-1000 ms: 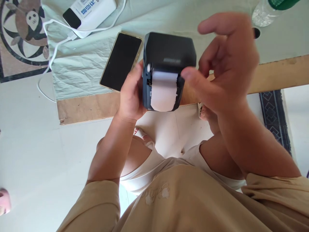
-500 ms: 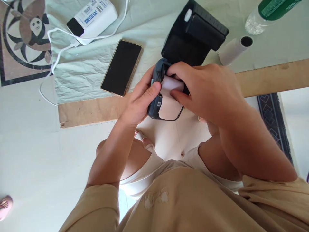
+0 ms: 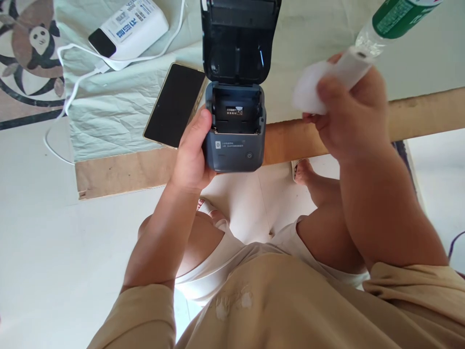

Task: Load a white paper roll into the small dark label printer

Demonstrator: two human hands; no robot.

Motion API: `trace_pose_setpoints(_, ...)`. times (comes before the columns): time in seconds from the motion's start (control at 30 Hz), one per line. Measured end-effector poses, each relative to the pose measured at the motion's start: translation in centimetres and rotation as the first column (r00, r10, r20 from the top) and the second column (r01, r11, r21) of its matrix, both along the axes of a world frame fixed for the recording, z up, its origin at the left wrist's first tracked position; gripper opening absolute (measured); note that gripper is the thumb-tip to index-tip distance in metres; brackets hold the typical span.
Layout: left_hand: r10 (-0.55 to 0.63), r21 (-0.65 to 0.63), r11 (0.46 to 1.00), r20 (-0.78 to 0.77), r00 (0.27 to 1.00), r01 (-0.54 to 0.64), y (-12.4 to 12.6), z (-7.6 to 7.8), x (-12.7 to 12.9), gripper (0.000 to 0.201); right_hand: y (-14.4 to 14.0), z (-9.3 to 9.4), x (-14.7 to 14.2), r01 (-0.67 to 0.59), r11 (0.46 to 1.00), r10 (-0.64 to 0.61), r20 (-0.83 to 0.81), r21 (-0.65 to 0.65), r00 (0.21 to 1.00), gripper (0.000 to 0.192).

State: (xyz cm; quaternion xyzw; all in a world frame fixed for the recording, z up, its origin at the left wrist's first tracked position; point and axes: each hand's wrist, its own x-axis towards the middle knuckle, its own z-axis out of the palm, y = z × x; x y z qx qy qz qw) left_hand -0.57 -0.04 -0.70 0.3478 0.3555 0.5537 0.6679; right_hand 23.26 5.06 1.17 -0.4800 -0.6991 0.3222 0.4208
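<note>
Both hands busy: left hand (image 3: 192, 155) grips open printer (image 3: 234, 128), right fingers (image 3: 329, 89) pinch paper roll (image 3: 327, 80)

The white power bank (image 3: 128, 26) carries blue print on its top face, large characters with smaller lines beside them, none sharp enough to read. The dark printer (image 3: 235, 145) shows a small white label inside its open compartment and a line of pale print with a power symbol on its front (all too small to read). The green bottle label (image 3: 394, 15) bears pale, illegible marks.
</note>
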Motion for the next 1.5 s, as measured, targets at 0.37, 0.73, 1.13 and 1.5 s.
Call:
trace_pose_setpoints(0.37,0.019,0.02,1.0,-0.009,1.0,-0.019,0.3,-0.2,0.0,0.044,0.0,-0.7,-1.3,0.072,0.993,-0.102,0.384,0.093,0.918,0.054)
trace_pose_setpoints(0.73,-0.019,0.031,0.999,0.001,1.0,0.019,0.4,0.1,0.0,0.032,0.8,0.5,3.5,0.39,0.892,-0.451,0.463,0.227,0.763,0.055)
trace_pose_setpoints(1.13,0.005,0.037,0.999,0.018,1.0,-0.005,0.4,-0.3,0.1,0.03,1.6,0.1,3.0,0.471,0.825,-0.551,-0.26,-0.311,0.793,0.061)
trace_pose_setpoints(1.5,-0.007,0.115,0.993,-0.066,0.998,0.015,0.1,0.6,0.6,0.031,-1.6,3.0,-1.3,0.201,0.961,-0.14,-0.289,0.192,0.947,0.041)
